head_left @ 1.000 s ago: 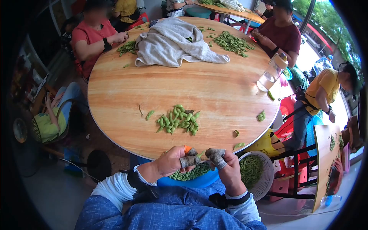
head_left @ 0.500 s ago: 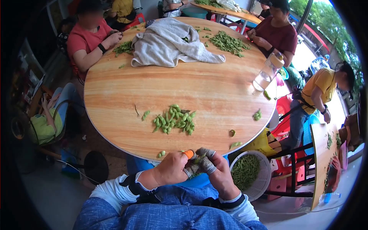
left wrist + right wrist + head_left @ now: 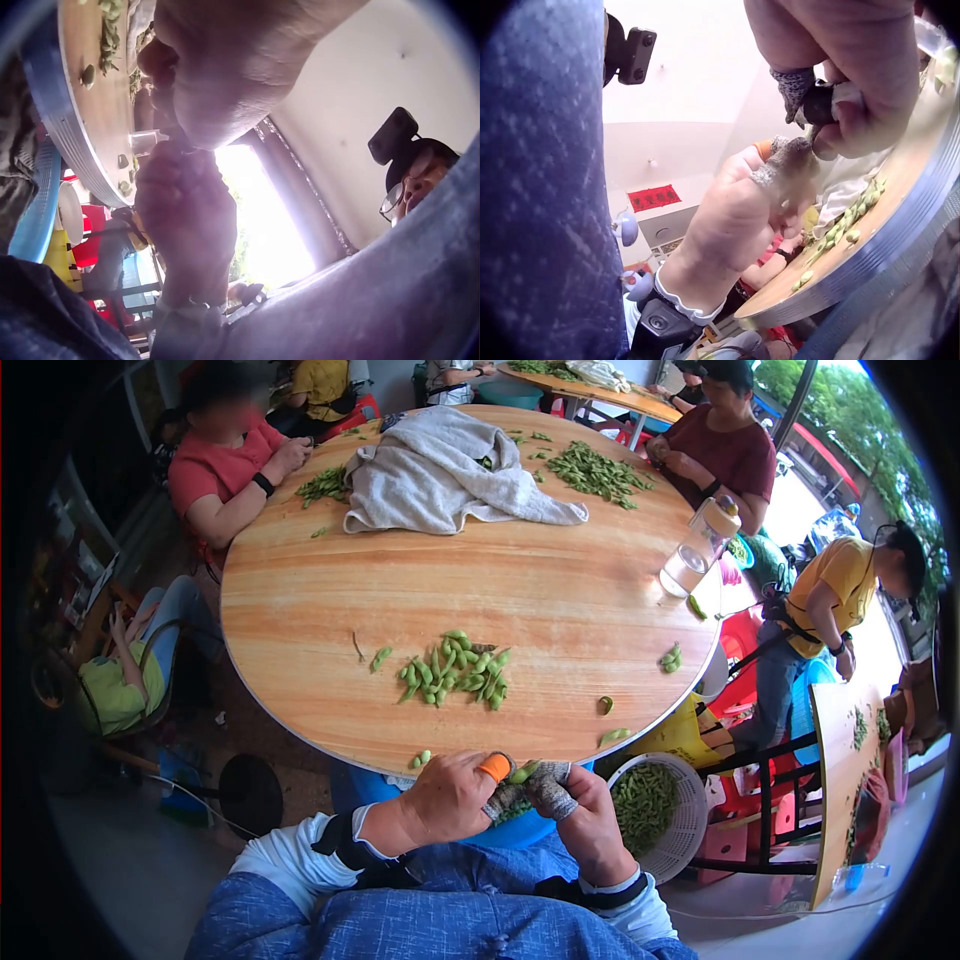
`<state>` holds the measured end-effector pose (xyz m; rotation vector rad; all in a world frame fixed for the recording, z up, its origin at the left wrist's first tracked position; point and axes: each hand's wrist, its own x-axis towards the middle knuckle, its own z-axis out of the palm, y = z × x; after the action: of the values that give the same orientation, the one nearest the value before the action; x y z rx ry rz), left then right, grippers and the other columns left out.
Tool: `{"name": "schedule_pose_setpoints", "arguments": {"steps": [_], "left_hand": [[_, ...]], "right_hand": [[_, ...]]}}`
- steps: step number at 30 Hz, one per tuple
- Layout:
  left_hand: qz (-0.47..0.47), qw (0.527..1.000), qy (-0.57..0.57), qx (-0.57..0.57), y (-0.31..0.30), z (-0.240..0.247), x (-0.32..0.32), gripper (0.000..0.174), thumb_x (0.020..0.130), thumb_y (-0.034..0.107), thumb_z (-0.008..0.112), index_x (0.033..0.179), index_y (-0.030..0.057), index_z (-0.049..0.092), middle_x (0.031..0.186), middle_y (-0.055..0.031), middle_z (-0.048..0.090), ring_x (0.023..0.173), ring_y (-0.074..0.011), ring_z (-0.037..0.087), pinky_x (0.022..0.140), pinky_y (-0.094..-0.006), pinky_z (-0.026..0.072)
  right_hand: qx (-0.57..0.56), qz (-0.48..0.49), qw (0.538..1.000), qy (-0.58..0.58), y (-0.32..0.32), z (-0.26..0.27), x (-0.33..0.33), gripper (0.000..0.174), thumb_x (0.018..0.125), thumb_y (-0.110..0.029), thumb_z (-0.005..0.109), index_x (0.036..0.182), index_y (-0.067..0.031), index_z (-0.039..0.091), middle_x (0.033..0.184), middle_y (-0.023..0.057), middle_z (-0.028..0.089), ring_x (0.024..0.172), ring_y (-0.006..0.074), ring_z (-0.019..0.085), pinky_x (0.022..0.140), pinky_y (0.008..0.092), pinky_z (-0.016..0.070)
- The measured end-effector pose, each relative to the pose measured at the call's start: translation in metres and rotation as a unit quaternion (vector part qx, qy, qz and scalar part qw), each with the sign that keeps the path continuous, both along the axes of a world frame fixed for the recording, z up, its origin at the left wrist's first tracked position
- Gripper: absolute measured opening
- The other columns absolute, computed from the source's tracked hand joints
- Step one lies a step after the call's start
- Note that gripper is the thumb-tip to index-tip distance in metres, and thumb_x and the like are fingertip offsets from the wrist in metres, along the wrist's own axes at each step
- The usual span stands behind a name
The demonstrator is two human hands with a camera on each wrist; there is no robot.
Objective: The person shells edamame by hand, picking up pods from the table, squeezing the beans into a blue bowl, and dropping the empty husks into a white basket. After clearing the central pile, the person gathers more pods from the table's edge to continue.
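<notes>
A green soybean pod [image 3: 522, 772] is between my two hands, just past the near edge of the round table. My left hand [image 3: 445, 802] pinches its left end with thumb and finger; an orange band and grey knit covers wrap these fingertips. My right hand [image 3: 590, 820], its fingertips also in grey covers, pinches the other end. Below them is a blue basin [image 3: 500, 836] of shelled green beans, partly hidden by the hands. On the table, a small pile of pods [image 3: 455, 672] lies ahead of my hands. In the right wrist view the fingertips of both hands meet closely.
A few green pieces [image 3: 421, 759] lie at the table edge by my left hand. A white basket [image 3: 690, 815] of pods stands at right. Farther off are a grey towel [image 3: 430, 470], a water bottle [image 3: 697, 550] and more pods [image 3: 600, 473]. Several people sit or stand around.
The hands have shifted from slightly apart to close together, and their fingers have turned around the pod, which now shows more plainly. Small green pieces by my left hand have come into view.
</notes>
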<state>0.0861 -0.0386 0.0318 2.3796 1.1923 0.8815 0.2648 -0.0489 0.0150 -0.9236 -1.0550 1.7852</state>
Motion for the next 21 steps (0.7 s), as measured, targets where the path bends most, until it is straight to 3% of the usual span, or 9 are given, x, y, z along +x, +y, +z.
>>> {"name": "schedule_pose_setpoints", "arguments": {"steps": [6, 12, 15, 18, 21], "left_hand": [[-0.010, 0.998, 0.057, 0.028, -0.002, 0.001, 0.000, 0.029, 0.055, 0.009, 0.060, 0.083, 0.0022, 0.053, 0.069, -0.0114, 0.052, 0.061, -0.0272, 0.054, 0.050, -0.0365, 0.0432], [-0.040, 0.993, 0.079, 0.084, -0.002, 0.000, -0.002, 0.034, 0.051, 0.009, 0.058, 0.084, -0.0021, 0.054, 0.073, -0.0150, 0.051, 0.064, -0.0264, 0.054, 0.052, -0.0336, 0.0447], [-0.048, 0.991, 0.098, 0.081, -0.003, -0.008, -0.002, 0.035, 0.052, 0.009, 0.058, 0.085, -0.0041, 0.055, 0.074, -0.0156, 0.051, 0.065, -0.0264, 0.053, 0.053, -0.0337, 0.0455], [-0.044, 0.989, 0.107, 0.095, -0.006, -0.011, -0.003, 0.027, 0.062, 0.006, 0.054, 0.087, -0.0038, 0.053, 0.071, -0.0129, 0.051, 0.065, -0.0256, 0.053, 0.054, -0.0334, 0.0460], [-0.049, 0.987, 0.108, 0.108, -0.007, -0.015, -0.004, 0.025, 0.062, 0.007, 0.054, 0.085, -0.0038, 0.053, 0.073, -0.0139, 0.052, 0.067, -0.0262, 0.054, 0.054, -0.0330, 0.0463]], "right_hand": [[-0.021, 0.008, 1.000, 0.002, 0.002, -0.001, 0.001, 0.019, 0.079, -0.011, 0.059, 0.094, 0.0005, 0.055, 0.083, -0.0008, 0.057, 0.072, 0.0058, 0.049, 0.063, 0.0187, 0.0385], [-0.026, 0.002, 1.000, -0.005, 0.000, -0.002, 0.000, 0.014, 0.079, -0.008, 0.057, 0.090, -0.0003, 0.055, 0.080, -0.0016, 0.056, 0.069, 0.0053, 0.048, 0.061, 0.0182, 0.0368], [-0.040, -0.006, 0.999, -0.002, 0.000, -0.004, -0.001, 0.012, 0.079, -0.006, 0.055, 0.089, -0.0006, 0.055, 0.079, -0.0010, 0.057, 0.068, 0.0056, 0.048, 0.061, 0.0186, 0.0371], [-0.047, -0.007, 0.999, 0.016, 0.001, -0.008, -0.003, 0.010, 0.079, -0.005, 0.055, 0.088, -0.0008, 0.056, 0.078, -0.0001, 0.057, 0.068, 0.0063, 0.049, 0.060, 0.0193, 0.0377], [-0.055, -0.030, 0.998, -0.007, 0.003, 0.003, -0.012, 0.010, 0.080, -0.012, 0.056, 0.080, -0.0024, 0.055, 0.069, -0.0015, 0.053, 0.061, 0.0053, 0.044, 0.056, 0.0192, 0.0350]]}}
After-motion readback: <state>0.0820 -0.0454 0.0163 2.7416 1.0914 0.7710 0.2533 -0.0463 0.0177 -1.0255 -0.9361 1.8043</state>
